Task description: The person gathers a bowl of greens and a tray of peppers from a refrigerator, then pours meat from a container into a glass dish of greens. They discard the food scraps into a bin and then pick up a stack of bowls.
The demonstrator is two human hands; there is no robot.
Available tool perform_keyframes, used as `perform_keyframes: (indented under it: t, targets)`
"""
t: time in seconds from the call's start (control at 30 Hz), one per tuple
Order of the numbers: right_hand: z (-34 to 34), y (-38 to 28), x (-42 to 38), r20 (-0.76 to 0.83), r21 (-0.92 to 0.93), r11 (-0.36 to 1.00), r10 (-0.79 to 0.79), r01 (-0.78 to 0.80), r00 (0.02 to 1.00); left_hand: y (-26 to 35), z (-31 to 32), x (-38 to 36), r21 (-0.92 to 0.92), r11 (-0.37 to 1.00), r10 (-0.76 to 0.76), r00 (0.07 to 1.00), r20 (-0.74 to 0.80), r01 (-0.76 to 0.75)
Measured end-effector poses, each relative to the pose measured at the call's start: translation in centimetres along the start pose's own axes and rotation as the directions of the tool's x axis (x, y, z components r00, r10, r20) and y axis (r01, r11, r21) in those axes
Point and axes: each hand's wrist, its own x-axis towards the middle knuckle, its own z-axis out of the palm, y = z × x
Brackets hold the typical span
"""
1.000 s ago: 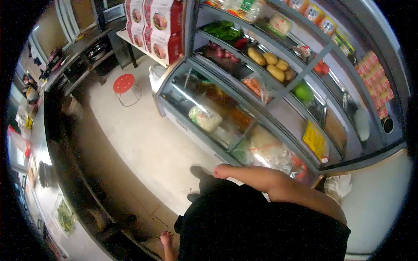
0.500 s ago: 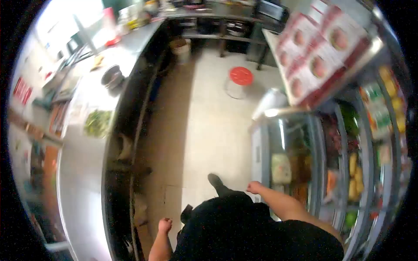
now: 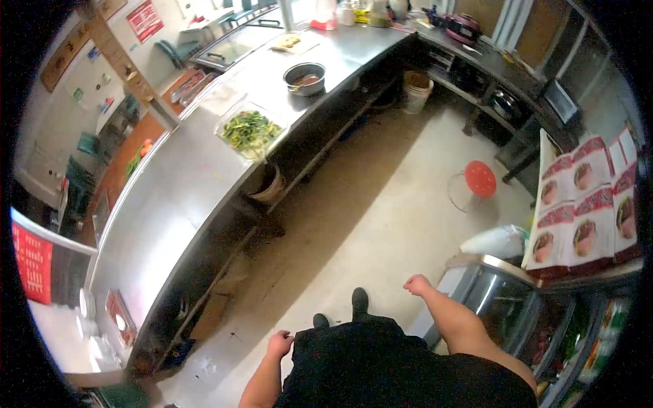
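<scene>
My left hand (image 3: 279, 343) hangs low beside my dark clothing, its fingers loosely curled with no object showing in them. Out over the floor on the other side is my right hand (image 3: 417, 285), also loosely closed and holding nothing visible. It is nearest to the glass-topped fridge (image 3: 493, 302). Neither hand touches anything. Across from me on the steel counter (image 3: 183, 190) sits a clear tray of chopped greens (image 3: 252, 129), with a metal pot (image 3: 304, 78) farther along.
A red stool (image 3: 480, 178) stands on the floor ahead, with a white bucket (image 3: 416, 92) by the far corner. Printed red-and-white boxes (image 3: 585, 204) are stacked at right, above a white bag (image 3: 495, 241). Another bucket (image 3: 265, 183) is under the counter.
My view has swung left, so the counter now crosses diagonally and more of the dining area shows. The greens, pot and stool appear farther right. Both hands stay apart from objects.
</scene>
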Motion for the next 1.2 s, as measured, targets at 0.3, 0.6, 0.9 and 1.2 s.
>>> perform_keyframes:
  t: [0.3,0.6,0.9,1.2]
  targets:
    - [3.4,-11.3,-0.4,0.16,-0.224,0.947,-0.197,0.23,0.967,-20.8,7.6,0.1,0.029,0.988,-0.154,0.985,0.078,0.152]
    - [5.3,-14.0,-0.4,0.086,-0.191,0.974,-0.104,0.118,0.991,-13.0,-4.7,5.6,-0.136,0.95,-0.279,0.96,0.032,0.281]
    - [3.3,-14.7,0.2,-0.064,-0.106,0.994,0.005,-0.012,0.998,5.5,-16.9,19.0,-0.428,0.874,0.196,0.973,-0.122,-0.23]
    - [-3.9,-11.3,8.7,0.003,-0.037,0.984,0.177,-0.177,0.984,33.5,-29.5,30.1,-0.822,0.455,0.453,0.884,-0.118,-0.343]
